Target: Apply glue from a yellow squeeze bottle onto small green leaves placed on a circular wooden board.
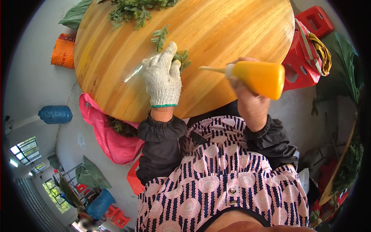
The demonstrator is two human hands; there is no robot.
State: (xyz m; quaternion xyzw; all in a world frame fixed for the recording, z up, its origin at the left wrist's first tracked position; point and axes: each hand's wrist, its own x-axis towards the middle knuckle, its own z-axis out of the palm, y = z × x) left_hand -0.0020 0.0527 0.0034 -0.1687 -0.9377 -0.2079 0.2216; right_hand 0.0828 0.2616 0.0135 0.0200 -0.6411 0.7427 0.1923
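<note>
My left hand (164,77), in a white knitted glove with a green cuff edge, is over the round wooden table. Its fingers are closed on a small evergreen sprig (183,60) that sticks out by the thumb. Another leafy tip (159,37) shows just beyond the fingertips; whether both belong to one piece is hidden. A shiny clear strip (133,73) lies beside the glove, its kind unclear. My bare right hand (247,92) is wrapped round a yellow squeeze bottle (262,78), held sideways above the table's right part. Its long thin nozzle points left, toward the glove, without touching it.
A heap of evergreen branches (139,7) lies at the far edge of the wooden table (216,38). Red stools (299,63) with a striped cloth stand at the right. A pink bag (102,127) with greenery hangs at the near left, an orange bag (63,51) farther off.
</note>
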